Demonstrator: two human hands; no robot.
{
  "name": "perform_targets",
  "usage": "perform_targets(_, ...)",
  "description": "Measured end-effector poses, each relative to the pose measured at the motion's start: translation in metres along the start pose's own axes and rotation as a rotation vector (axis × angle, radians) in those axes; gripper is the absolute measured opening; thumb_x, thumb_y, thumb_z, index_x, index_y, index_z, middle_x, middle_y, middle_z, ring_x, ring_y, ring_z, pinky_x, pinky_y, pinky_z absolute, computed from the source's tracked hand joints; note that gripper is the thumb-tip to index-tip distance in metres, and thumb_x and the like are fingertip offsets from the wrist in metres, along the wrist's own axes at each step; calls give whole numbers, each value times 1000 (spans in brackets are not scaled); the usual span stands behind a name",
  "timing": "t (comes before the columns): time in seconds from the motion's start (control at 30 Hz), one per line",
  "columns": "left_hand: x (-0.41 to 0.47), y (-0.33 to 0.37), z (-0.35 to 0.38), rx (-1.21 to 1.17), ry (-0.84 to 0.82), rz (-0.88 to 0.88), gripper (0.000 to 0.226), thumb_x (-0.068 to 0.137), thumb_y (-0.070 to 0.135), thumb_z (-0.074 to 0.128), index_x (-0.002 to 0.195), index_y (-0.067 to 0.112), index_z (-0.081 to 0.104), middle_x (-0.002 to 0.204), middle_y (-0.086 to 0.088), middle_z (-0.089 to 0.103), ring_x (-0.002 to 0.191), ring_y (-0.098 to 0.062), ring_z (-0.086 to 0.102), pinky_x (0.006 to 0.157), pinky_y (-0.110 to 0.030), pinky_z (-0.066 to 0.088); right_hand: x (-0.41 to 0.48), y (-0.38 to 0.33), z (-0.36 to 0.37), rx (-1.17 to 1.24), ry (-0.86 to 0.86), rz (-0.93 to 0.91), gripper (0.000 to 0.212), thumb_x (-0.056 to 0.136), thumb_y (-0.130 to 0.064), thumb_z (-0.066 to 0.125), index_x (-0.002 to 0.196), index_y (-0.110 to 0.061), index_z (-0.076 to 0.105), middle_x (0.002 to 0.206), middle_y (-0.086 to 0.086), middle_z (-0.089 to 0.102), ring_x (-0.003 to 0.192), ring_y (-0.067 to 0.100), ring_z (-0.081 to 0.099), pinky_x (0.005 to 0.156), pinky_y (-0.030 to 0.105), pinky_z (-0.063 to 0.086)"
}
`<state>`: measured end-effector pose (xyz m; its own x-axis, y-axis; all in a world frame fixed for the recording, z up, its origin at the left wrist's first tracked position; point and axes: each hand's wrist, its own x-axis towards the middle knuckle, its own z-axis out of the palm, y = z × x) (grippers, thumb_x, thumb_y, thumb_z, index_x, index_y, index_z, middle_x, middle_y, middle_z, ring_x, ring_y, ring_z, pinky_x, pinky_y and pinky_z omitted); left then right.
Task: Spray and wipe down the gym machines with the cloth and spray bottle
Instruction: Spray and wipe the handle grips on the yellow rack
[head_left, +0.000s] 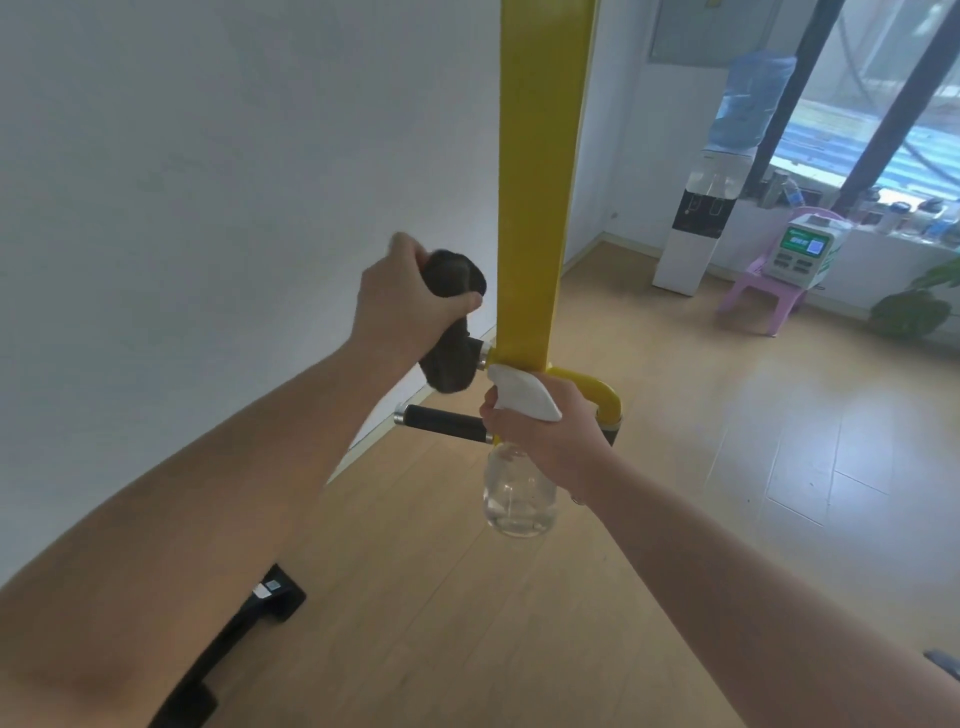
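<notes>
The left hand (402, 301) is wrapped tight around a dark cloth (451, 322), its grip pressed closed on the bundle, which covers a handle stub jutting left from the yellow upright beam (535, 182) of the gym machine. The cloth's long axis runs from upper left to lower right, its lower end reaching the metal collar just beside the beam. The right hand (550, 441) holds the spray bottle (519, 467) by its neck, grip curled shut around it, with the white trigger head (524, 397) on top and its nozzle pointing up and left toward the foot of the beam. The bottle hangs upright, its clear body below the hand. Just left of this hand a 2nd handle with a black foam sleeve (447, 423) sticks out horizontally to the left, beneath the cloth. A black machine foot (249, 629) lies on the wooden floor (675, 519) near left. A water dispenser (701, 218) and a pink chair (763, 291) stand at far right.
</notes>
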<state>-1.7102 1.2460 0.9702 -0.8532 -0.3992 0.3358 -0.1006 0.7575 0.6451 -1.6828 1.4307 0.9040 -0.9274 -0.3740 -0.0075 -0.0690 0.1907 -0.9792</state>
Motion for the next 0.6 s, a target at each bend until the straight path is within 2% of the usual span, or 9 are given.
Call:
perform_targets(0.07, -2, -5, 11, 45, 24, 90, 44, 84, 45, 82, 107, 18, 56, 100, 2, 62, 91, -19, 63, 77, -23, 43, 1, 0, 2, 1, 5, 10, 26, 88, -29, 82, 95, -40, 60, 97, -8, 68, 94, 18, 66, 75, 27, 56)
perform_targets(0.13, -6, -8, 15, 127, -26, 233, 39, 94, 46, 70, 118, 16, 64, 100, 2, 66, 88, -17, 62, 79, -27, 47, 1, -2, 0, -11, 2, 8, 24, 88, -29, 82, 95, -39, 61, 93, -10, 67, 90, 15, 66, 70, 23, 53)
perform_targets(0.2, -11, -11, 14, 283, -172, 423, 44, 103, 43, 52, 138, 16, 58, 95, 4, 67, 80, -17, 63, 82, -34, 54, 1, -3, -4, -30, -6, -4, 23, 88, -29, 82, 92, -39, 62, 88, -13, 66, 84, 12, 65, 66, 19, 51)
perform_targets(0.23, -14, -13, 12, 307, -272, 462, 46, 105, 37, 46, 147, 18, 50, 90, 7, 64, 76, -15, 60, 82, -37, 55, 1, -3, -5, -40, -13, -10, 23, 89, -29, 82, 90, -39, 61, 86, -14, 66, 82, 10, 65, 65, 18, 50)
perform_targets(0.3, -13, -17, 1, 178, -540, 391, 54, 103, 18, 43, 155, 29, 39, 92, 17, 60, 79, -9, 58, 82, -36, 52, 1, -3, -6, -52, -24, -10, 23, 89, -30, 82, 90, -40, 61, 88, -14, 66, 83, 10, 65, 64, 18, 48)
perform_targets(0.37, -8, -19, -12, -2, -762, 293, 63, 98, 10, 44, 149, 46, 41, 114, 19, 64, 97, -12, 62, 90, -38, 55, 0, -3, -6, -55, -33, -1, 24, 89, -32, 82, 92, -41, 60, 89, -15, 66, 84, 11, 65, 64, 17, 47)
perform_targets(0.4, -4, -20, -17, 15, -807, 338, 66, 96, 7, 48, 146, 50, 41, 123, 17, 64, 103, -14, 63, 93, -39, 55, 1, -2, -6, -57, -38, 3, 24, 89, -32, 82, 91, -41, 60, 89, -15, 66, 85, 11, 65, 65, 17, 49)
perform_targets(0.5, 9, -24, -19, 186, -775, 643, 68, 93, 10, 72, 149, 38, 44, 126, 10, 65, 102, -14, 64, 92, -27, 56, 1, 1, -6, -95, -41, -7, 28, 89, -32, 82, 89, -44, 57, 92, -14, 65, 88, 14, 65, 72, 23, 54)
perform_targets(0.6, 13, -24, -5, 465, -596, 799, 43, 90, 32, 78, 130, 25, 61, 99, 4, 69, 80, -15, 62, 79, -28, 56, 2, 2, -6, -130, -48, -22, 29, 88, -34, 82, 91, -46, 56, 93, -14, 65, 89, 13, 64, 69, 20, 51)
